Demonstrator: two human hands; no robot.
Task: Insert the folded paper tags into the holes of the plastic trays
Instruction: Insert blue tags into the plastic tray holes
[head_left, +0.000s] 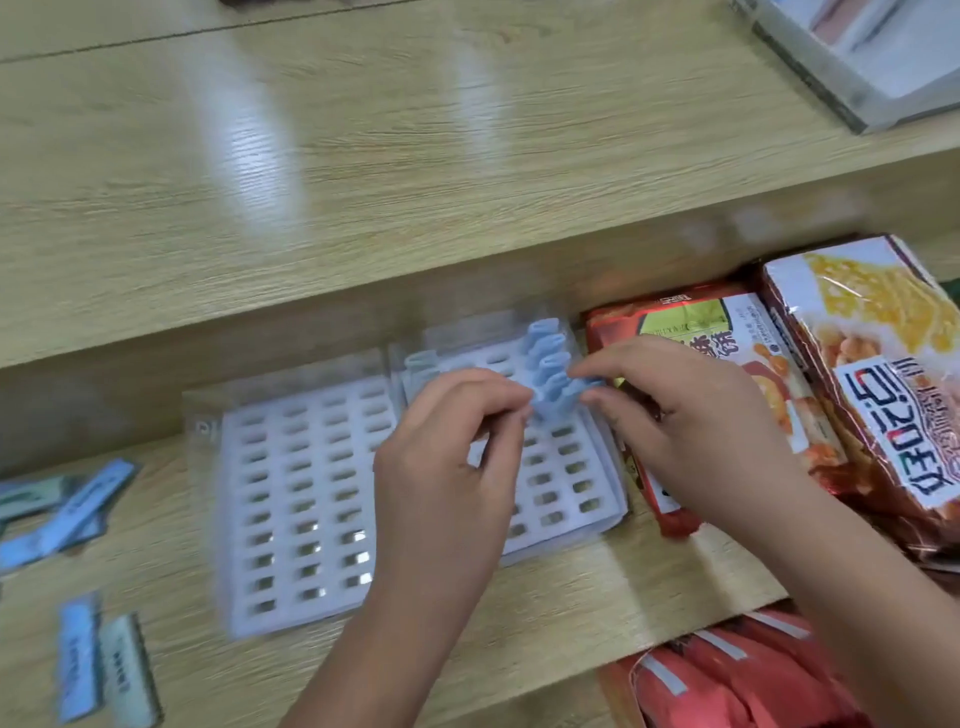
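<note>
While left grip (448, 441) and right grip (675, 415) pinch folded tag (555, 397), tray (574, 470) just beneath

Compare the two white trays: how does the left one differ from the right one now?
The left tray shows only empty holes; the right tray has blue folded tags standing at its far end. The left hand and right hand both pinch a tag over the right tray; the left tray is untouched. Both are white, with grids of oval holes, side by side.
</note>
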